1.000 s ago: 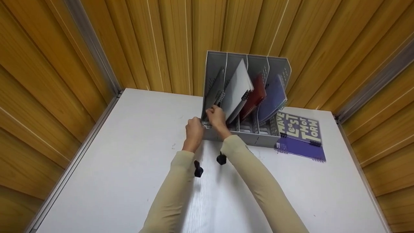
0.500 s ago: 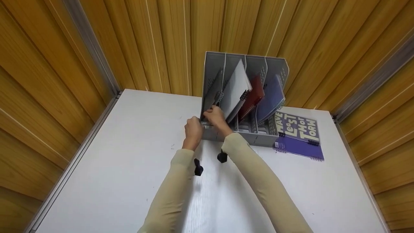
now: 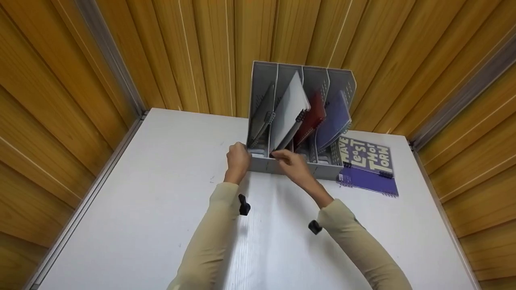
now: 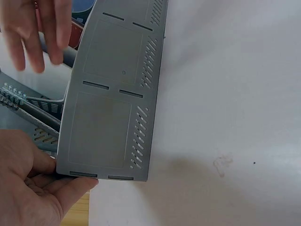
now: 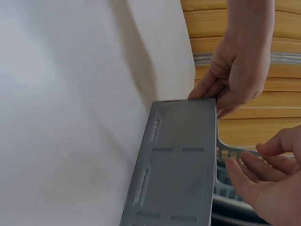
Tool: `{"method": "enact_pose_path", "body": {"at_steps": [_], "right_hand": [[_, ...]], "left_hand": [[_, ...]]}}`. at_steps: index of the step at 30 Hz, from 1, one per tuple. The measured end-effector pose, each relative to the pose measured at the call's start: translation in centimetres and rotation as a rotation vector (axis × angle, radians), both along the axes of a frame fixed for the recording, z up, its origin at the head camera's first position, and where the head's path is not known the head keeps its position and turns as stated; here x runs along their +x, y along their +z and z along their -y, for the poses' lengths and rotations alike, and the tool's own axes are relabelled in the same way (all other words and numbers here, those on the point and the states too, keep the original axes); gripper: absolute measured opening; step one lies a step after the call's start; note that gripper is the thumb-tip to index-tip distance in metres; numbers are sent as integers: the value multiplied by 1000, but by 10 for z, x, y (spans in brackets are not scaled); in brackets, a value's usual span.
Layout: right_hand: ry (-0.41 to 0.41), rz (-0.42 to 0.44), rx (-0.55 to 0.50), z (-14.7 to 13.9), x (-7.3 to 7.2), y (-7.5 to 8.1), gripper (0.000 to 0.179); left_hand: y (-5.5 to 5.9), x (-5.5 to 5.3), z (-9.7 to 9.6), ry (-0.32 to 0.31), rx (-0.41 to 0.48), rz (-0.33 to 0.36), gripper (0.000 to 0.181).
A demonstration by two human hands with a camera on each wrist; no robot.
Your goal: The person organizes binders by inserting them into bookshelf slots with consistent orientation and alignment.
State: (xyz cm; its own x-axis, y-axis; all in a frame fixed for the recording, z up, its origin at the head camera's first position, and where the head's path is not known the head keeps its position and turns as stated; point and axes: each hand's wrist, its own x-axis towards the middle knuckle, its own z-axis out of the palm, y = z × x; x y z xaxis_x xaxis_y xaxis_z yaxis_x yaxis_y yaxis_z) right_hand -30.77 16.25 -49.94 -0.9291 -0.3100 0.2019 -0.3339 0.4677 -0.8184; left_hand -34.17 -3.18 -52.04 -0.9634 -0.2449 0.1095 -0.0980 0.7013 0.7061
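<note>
My left hand point(image 3: 238, 159) grips the front left corner of a grey file organizer point(image 3: 326, 173), thumb and fingers around its edge in the left wrist view. Just over the front of the second compartment is my right hand point(image 3: 293, 164). Its fingers are loosely bent and hold nothing in the right wrist view. Leaning in the compartments, from left to right, are a dark grey spiral notebook point(image 3: 261, 114), a white spiral notebook point(image 3: 287, 112), a red notebook point(image 3: 310, 123) and a blue notebook point(image 3: 333, 121).
A lettered spiral notebook point(image 3: 365, 155) lies flat to the right of the organizer, overlapping a purple notebook point(image 3: 373, 183). The white table point(image 3: 181, 161) ends at wood-patterned walls point(image 3: 209, 52) behind and at both sides.
My right hand has left the dark grey notebook in the leftmost compartment and moved right and toward me. The left hand keeps its hold on the organizer's corner.
</note>
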Motion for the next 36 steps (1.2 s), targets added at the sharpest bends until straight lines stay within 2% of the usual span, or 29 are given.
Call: {"method": "enact_pose_path", "body": {"at_steps": [4, 8, 13, 17, 21, 25, 27, 30, 33, 36], "right_hand": [[-33, 14, -2, -41, 31, -7, 26], [-114, 28, 72, -84, 59, -21, 24], [-219, 79, 139, -139, 79, -42, 24], [-337, 111, 136, -176, 92, -51, 25], [-423, 130, 188, -197, 109, -58, 28], [-490, 145, 242, -209, 126, -62, 30], [-508, 111, 270, -212, 127, -62, 30], [-512, 17, 307, -217, 120, -60, 30], [-507, -74, 356, -225, 107, -59, 29], [-492, -97, 423, -233, 94, -57, 29]], "left_hand": [[0, 2, 2, -25, 11, -6, 19], [1, 1, 5, -41, 15, 4, 16], [5, -4, 7, -19, 4, 9, 15], [4, -4, 8, -39, 68, 15, 17], [-8, 4, 12, -63, 178, -1, 25], [-28, 26, 11, -100, 292, 1, 33], [-35, 38, 9, -111, 332, 34, 38], [-41, 56, 5, -140, 368, 104, 45], [-42, 71, -4, -183, 416, 170, 52], [-40, 83, -19, -257, 464, 206, 52]]}}
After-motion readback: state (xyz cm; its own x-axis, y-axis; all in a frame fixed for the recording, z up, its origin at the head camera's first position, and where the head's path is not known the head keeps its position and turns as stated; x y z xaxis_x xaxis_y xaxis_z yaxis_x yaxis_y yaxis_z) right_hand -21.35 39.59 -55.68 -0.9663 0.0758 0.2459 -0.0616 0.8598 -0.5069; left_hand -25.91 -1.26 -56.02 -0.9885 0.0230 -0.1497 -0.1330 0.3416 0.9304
